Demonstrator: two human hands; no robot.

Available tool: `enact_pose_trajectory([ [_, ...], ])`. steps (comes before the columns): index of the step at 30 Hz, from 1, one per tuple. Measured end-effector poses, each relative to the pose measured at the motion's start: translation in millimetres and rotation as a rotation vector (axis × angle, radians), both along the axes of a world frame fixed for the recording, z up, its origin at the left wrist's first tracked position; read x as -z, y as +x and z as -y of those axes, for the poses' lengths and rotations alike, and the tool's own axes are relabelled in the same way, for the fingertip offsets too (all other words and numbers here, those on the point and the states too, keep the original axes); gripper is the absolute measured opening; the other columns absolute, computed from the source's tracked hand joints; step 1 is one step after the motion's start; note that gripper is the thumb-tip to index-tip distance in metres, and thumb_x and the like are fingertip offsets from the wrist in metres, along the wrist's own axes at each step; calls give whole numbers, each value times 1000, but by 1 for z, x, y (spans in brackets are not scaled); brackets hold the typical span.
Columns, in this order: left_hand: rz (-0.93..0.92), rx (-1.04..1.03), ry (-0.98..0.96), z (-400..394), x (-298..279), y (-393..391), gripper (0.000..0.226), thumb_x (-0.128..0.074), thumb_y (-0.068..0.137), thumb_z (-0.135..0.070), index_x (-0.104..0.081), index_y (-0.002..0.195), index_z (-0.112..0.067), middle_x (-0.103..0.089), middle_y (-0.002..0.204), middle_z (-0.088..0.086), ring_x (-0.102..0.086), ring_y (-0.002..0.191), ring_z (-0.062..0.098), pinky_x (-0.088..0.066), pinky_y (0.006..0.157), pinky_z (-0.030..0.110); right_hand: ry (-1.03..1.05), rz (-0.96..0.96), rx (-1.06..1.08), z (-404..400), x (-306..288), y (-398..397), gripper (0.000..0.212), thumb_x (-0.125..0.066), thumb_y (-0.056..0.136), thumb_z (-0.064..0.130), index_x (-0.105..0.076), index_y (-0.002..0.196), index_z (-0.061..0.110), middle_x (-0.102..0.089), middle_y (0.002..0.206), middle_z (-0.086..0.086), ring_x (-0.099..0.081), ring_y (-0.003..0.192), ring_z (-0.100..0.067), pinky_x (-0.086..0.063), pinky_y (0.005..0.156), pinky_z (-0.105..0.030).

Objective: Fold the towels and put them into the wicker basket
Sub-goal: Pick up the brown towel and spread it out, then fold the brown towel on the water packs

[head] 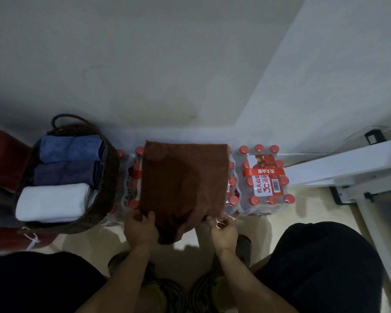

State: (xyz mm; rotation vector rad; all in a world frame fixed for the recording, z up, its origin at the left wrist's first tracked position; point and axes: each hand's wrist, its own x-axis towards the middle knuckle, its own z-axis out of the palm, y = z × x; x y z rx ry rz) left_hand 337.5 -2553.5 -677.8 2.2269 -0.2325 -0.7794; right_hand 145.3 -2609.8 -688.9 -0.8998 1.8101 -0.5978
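A brown towel (pixel 183 181) lies spread over packs of water bottles at the centre, its near edge hanging toward me. My left hand (pixel 140 227) grips the towel's near left corner. My right hand (pixel 222 229) pinches its near right corner. To the left stands a dark wicker basket (pixel 106 193) with a loop handle. Inside it lie three folded towels: a blue one (pixel 70 149) at the back, a dark purple one (pixel 64 172) in the middle and a white one (pixel 52 202) at the front.
A shrink-wrapped pack of red-capped water bottles (pixel 265 179) stands right of the towel, against the white wall. A red rounded object (pixel 2 154) is left of the basket. A white frame (pixel 348 168) slants in at the right. My knees and shoes fill the bottom.
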Motion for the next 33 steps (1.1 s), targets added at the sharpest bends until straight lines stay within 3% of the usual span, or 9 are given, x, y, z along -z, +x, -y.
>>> enact_pose_trajectory([
  [4, -67, 43, -14, 0, 4, 4, 18, -67, 89, -21, -62, 101, -8, -63, 101, 8, -57, 97, 26, -39, 83, 31, 22, 94, 92, 11, 3, 3, 27, -75, 85, 25, -57, 86, 4, -62, 78, -9, -63, 84, -29, -47, 87, -39],
  [8, -130, 137, 3, -1, 8, 19, 10, -68, 88, -22, -63, 91, -13, -62, 95, 4, -54, 91, 22, -38, 81, 30, 56, 92, 136, 18, 4, 10, 28, -73, 86, 28, -55, 74, 10, -61, 73, -6, -60, 77, -24, -46, 82, -35],
  [15, -17, 127, -77, 5, -2, 33, 21, -60, 89, -20, -52, 71, -11, -55, 71, 8, -53, 75, 28, -36, 64, 33, -21, 4, 253, 25, -8, 8, 24, -67, 85, 19, -57, 69, 5, -65, 71, -8, -59, 69, -22, -44, 69, -31],
  [18, 59, 164, -51, 9, -12, 37, 20, -62, 88, -20, -53, 74, -8, -57, 71, 11, -54, 71, 27, -41, 65, 35, -81, -52, 259, 27, -14, 2, 26, -68, 84, 17, -58, 74, -5, -62, 68, -10, -55, 62, -20, -39, 62, -28],
  [22, 93, 329, 8, 10, -20, 42, 17, -65, 87, -18, -56, 80, -6, -60, 75, 10, -57, 73, 25, -42, 64, 32, -166, -126, 235, 25, -18, -3, 25, -70, 80, 12, -53, 68, -2, -58, 62, -9, -52, 58, -22, -38, 65, -29],
  [25, 153, 444, 55, 11, -28, 49, 18, -67, 86, -22, -56, 78, -11, -60, 73, 5, -58, 71, 21, -41, 59, 28, -163, -147, 215, 28, -23, -4, 22, -71, 78, 10, -53, 68, 3, -59, 65, -9, -56, 64, -27, -47, 68, -34],
  [27, 164, 464, 66, 14, -34, 55, 18, -70, 85, -24, -55, 78, -16, -60, 76, 1, -60, 75, 20, -47, 64, 31, -142, -139, 222, 33, -28, -3, 19, -70, 76, 8, -53, 69, 5, -61, 67, -9, -59, 67, -27, -51, 73, -37],
  [29, 86, 402, 10, 18, -40, 60, 17, -73, 83, -24, -58, 83, -17, -62, 84, 1, -61, 83, 21, -53, 73, 37, -131, -116, 234, 42, -35, -3, 16, -70, 76, 8, -55, 75, 2, -63, 72, -8, -60, 71, -26, -52, 78, -38],
  [33, -300, 123, -296, 29, -57, 62, 25, -74, 82, -26, -62, 104, -21, -66, 105, 0, -64, 99, 19, -55, 76, 35, -146, 50, 326, 63, -53, -3, 18, -73, 77, 7, -60, 89, 9, -66, 81, -2, -62, 76, -16, -52, 80, -34],
])
